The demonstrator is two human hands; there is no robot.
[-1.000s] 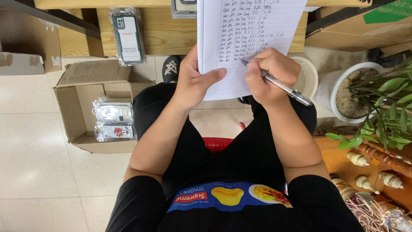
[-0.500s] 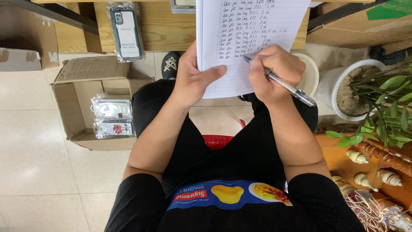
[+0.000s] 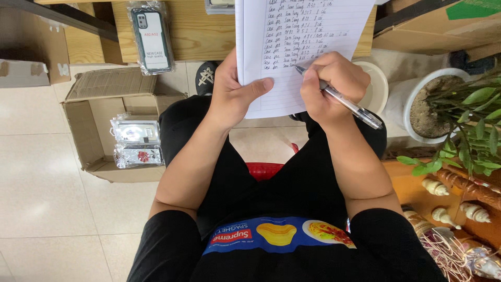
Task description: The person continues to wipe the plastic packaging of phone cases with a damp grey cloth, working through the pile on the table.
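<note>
A: What is each hand doing?
B: The left hand grips the lower left edge of a lined sheet of paper, thumb across the front and the other fingers hidden behind it. The right hand is closed around a silver pen, whose tip touches the sheet near its lower middle, just under the last handwritten line.

A: And where is the sheet?
B: Held up over the person's knees, its upper part overlapping the near edge of the wooden bench. Whether it rests on that edge I cannot tell.

A: What lies around?
B: A packaged phone case lies on the bench near its front edge, left of the sheet. On the floor to the left stands an open cardboard box with more clear packets inside. To the right there is a white pot with a green plant, and a red stool shows between the legs
</note>
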